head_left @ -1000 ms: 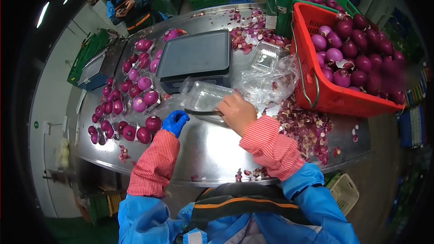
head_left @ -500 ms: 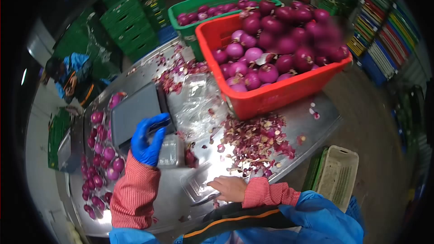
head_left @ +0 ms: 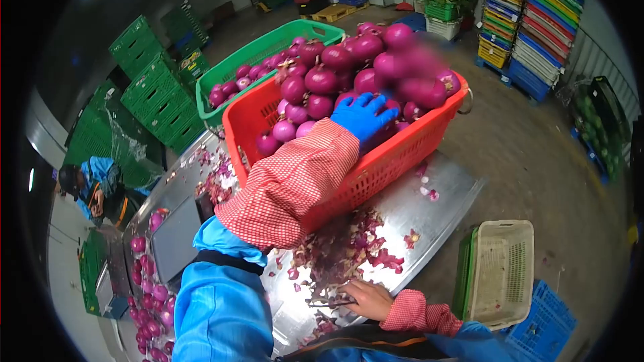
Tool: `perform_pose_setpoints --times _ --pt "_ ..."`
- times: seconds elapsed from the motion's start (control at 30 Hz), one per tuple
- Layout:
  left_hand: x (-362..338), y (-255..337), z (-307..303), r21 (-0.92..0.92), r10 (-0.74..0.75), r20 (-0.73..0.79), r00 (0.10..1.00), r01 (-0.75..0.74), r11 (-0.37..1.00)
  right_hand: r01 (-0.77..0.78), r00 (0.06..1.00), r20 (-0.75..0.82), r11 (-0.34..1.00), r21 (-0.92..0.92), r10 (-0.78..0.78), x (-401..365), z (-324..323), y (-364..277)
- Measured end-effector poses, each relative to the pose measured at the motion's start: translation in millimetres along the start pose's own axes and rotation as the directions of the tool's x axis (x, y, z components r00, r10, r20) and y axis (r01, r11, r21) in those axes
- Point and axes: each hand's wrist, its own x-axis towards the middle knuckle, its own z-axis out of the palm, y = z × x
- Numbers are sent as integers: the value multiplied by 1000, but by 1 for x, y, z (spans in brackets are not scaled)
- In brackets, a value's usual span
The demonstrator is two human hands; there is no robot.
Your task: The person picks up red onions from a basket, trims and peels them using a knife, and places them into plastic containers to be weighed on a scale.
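My left hand [head_left: 362, 115], in a blue glove with a red checked sleeve, reaches into the red basket [head_left: 396, 161]. Its fingers lie spread on top of the heaped purple onions [head_left: 322, 80]. My bare right hand [head_left: 367, 299] rests low on the steel table [head_left: 429, 208] at the near edge. It is closed on a thin dark knife [head_left: 332, 304] beside a pile of onion peels [head_left: 342, 248].
A green basket [head_left: 268, 43] of onions stands behind the red one. A dark scale [head_left: 176, 238] and loose onions [head_left: 144, 295] lie at the table's left. A cream crate [head_left: 500, 271] and a blue crate [head_left: 547, 325] sit on the floor right. A co-worker [head_left: 94, 188] crouches far left by green crates [head_left: 154, 80].
My view has swung right towards the baskets. My left hand left the clear tray by the scale and rose onto the onions in the red basket. My right hand stayed low on the table.
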Motion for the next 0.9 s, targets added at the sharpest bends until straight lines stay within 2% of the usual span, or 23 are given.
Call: perform_pose_setpoints --times 0.03,0.07,0.1,0.17,0.23,0.3,0.33,0.37,0.4,0.43,0.47,0.53,0.6,0.63,0.67,0.7,0.73,0.8,0.9 --pt "15 3 2 63 58 67 996 -62 996 -31 1000 1 999 -5 31 -3 -10 1" --pt "30 7 5 94 74 249 966 -100 991 -64 998 3 998 -10 64 -6 -17 4" --pt "48 5 30 -7 -58 297 953 63 998 -67 998 1 995 -69 67 -12 -11 18" --pt "66 5 49 -76 -167 398 902 214 974 -67 997 -35 995 -80 64 -15 -25 19" --pt "66 8 20 -36 -146 481 865 186 982 -74 996 -63 994 -85 69 -16 -33 20" --pt "43 2 -8 -248 -192 298 935 270 930 -85 994 -81 992 -90 78 -16 -38 23" --pt "28 -1 -15 -355 -227 207 952 289 889 -115 984 -147 990 -79 102 -16 -43 24" --pt "12 -4 -11 -568 -330 44 943 296 768 -145 969 -209 988 -62 129 -17 -49 25" --pt "-4 -9 -2 -826 -448 88 889 317 466 -172 951 -267 984 -41 155 -16 -56 25" --pt "-19 -10 -10 -953 -462 175 869 268 144 -331 904 -267 942 60 334 -11 -72 13" --pt "-38 -9 -19 -962 -453 261 853 190 -196 -314 866 -364 939 140 344 -8 -78 18" --pt "-86 6 -41 -727 -290 392 873 102 -679 -439 774 -267 790 428 574 0 -102 16" --pt "-129 29 -49 -552 -186 313 931 19 -834 -274 803 -438 904 330 403 17 -119 11" --pt "-151 43 -51 -509 -186 352 917 21 -860 -232 817 -443 915 331 368 28 -130 0" --pt "-172 59 -53 -462 -183 390 902 20 -887 -74 789 -579 968 240 204 40 -136 -16" --pt "-186 78 -62 -465 -265 423 867 -43 -884 7 794 -605 994 110 61 48 -143 -30" --pt "-199 91 -71 -520 -306 414 857 -53 -852 90 787 -611 996 -22 -85 57 -149 -43" --pt "-237 118 -67 -547 -366 437 822 -80 -833 110 851 -464 947 -303 -247 69 -146 -70" --pt "-263 138 -74 -575 -423 498 757 -77 -815 179 866 -362 890 -418 -344 79 -133 -85"
